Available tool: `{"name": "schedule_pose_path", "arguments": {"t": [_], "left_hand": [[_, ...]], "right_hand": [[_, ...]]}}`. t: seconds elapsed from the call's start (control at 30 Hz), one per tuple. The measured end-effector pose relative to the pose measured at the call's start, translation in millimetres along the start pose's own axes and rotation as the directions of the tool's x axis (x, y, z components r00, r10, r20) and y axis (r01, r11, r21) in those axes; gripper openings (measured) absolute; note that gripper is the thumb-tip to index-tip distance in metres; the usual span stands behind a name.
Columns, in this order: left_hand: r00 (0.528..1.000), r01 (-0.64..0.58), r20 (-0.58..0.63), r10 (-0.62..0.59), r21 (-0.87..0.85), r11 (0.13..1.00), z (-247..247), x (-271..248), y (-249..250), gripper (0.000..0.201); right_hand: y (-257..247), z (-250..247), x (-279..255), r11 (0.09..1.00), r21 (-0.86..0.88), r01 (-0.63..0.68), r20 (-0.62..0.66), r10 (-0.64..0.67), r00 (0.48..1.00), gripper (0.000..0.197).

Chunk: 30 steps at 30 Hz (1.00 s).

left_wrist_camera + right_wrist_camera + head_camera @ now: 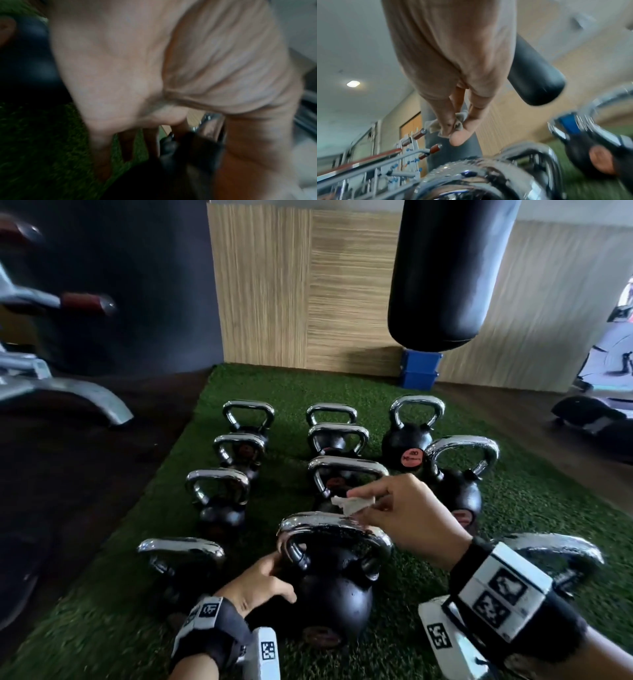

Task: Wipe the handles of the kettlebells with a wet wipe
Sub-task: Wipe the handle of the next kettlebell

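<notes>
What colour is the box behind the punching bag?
Blue; the box shows best in the head view, on the floor by the wood wall.

A round orange label [412, 457] on the black, chrome-handled kettlebell [407, 440] in the far right row carries dark print, too blurred to read; square coded markers on the wristbands show no legible words

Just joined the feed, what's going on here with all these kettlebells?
A person is cleaning kettlebell handles on a patch of green turf. The right hand pinches a crumpled wet wipe just above the chrome handle of the nearest kettlebell, not clearly touching it. The left hand rests against that kettlebell's left side, near the handle's base. That handle looks beaded with moisture. About ten more kettlebells stand in rows around it.
</notes>
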State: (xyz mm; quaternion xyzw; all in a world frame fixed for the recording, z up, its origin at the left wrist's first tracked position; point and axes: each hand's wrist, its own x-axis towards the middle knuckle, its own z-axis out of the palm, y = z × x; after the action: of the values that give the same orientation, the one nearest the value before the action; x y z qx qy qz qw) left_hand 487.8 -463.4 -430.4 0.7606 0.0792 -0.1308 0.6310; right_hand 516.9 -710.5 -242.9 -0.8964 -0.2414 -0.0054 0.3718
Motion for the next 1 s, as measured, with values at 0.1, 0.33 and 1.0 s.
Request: {"name": "schedule_pose_path", "arguments": {"t": [0.1,0.33,1.0], "left_hand": [[0.995,-0.071,-0.072,0.072,0.016,0.997,16,0,-6,0.089],[0.983,-0.14,-0.124,0.138,-0.005,0.99,27,7,-13,0.11],[0.975,-0.164,-0.165,0.148,-0.087,0.983,40,5,-12,0.071]], "right_hand": [[-3,6,-2,0.955,-0.241,0.173,-0.016,-0.182,0.983,0.023],[-3,25,-1,0.942,-0.27,0.198,-0.009,-0.208,0.978,0.02],[12,62,-10,0.898,-0.35,0.268,-0.08,-0.314,0.946,0.027]]}}
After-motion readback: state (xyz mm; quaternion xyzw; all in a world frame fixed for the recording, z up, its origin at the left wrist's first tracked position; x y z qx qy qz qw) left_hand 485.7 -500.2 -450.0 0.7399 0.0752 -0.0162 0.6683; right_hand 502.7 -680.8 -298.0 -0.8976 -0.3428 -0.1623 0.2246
